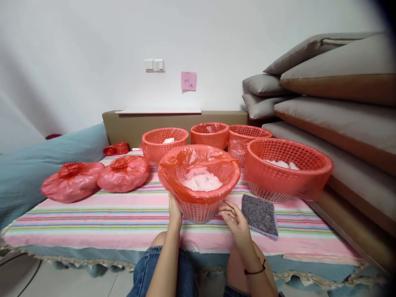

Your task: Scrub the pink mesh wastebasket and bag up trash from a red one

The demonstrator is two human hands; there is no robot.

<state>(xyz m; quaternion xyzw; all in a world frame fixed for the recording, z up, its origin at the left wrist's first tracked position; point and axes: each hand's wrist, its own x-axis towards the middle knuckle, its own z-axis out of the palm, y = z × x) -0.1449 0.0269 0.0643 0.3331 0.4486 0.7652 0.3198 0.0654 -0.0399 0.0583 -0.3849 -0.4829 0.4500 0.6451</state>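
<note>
Single head view, looking forward and down over wearer's own knees (159,239). Forearms (168,255) run up from bottom edge; front basket (199,211) near, just past centre. Striped cloth (102,216) stretches away, wall (216,41) faces lens behind. Wide sweep: stacked cushions (340,109) loom close, right edge.

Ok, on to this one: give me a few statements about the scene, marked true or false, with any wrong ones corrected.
1. The front basket has a red plastic liner and white contents. True.
2. The left hand rests on the gray cloth. False: it is at the front basket's left side; the cloth lies to the basket's right.
3. Two red plastic bags lie left of the front basket. True.
4. The pink note is left of the wall switches. False: it is to their right.
5. A dark band circles the right wrist. True.
</note>
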